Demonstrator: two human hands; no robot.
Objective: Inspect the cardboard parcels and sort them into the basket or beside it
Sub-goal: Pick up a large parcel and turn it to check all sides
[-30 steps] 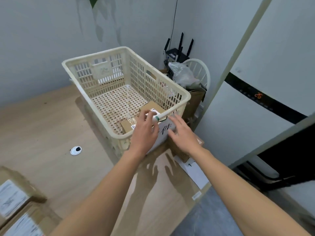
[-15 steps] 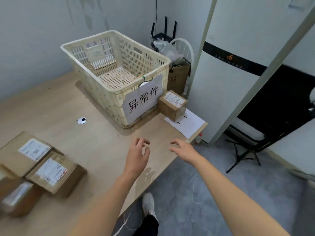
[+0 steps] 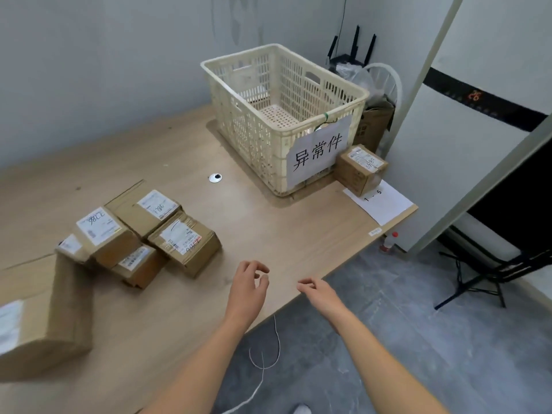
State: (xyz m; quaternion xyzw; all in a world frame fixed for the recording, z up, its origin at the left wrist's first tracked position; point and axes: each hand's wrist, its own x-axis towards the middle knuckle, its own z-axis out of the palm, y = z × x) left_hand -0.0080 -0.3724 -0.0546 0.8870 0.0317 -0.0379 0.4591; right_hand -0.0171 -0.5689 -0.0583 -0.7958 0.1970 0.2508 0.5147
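A cream plastic basket [image 3: 343,85] with a white paper sign stands at the table's far right. One small cardboard parcel [image 3: 360,170] sits beside the basket on a white sheet [image 3: 385,204]. Several labelled cardboard parcels [image 3: 185,240] lie clustered at the left of the table, and a larger parcel [image 3: 38,330] lies at the near left edge. My left hand [image 3: 248,289] hovers over the table's front edge, fingers loosely curled, holding nothing. My right hand [image 3: 321,292] hangs just past the edge, also empty with fingers apart.
The wooden table [image 3: 283,234] has a round cable grommet [image 3: 215,177] near its middle. Behind the basket stand a router, a plastic bag and a cardboard box [image 3: 373,124]. A white appliance [image 3: 478,144] and a black stand [image 3: 484,273] are at the right, over grey floor.
Both hands have drawn back from the basket to the table's front edge. My view has swung left, bringing the cluster of parcels into sight.
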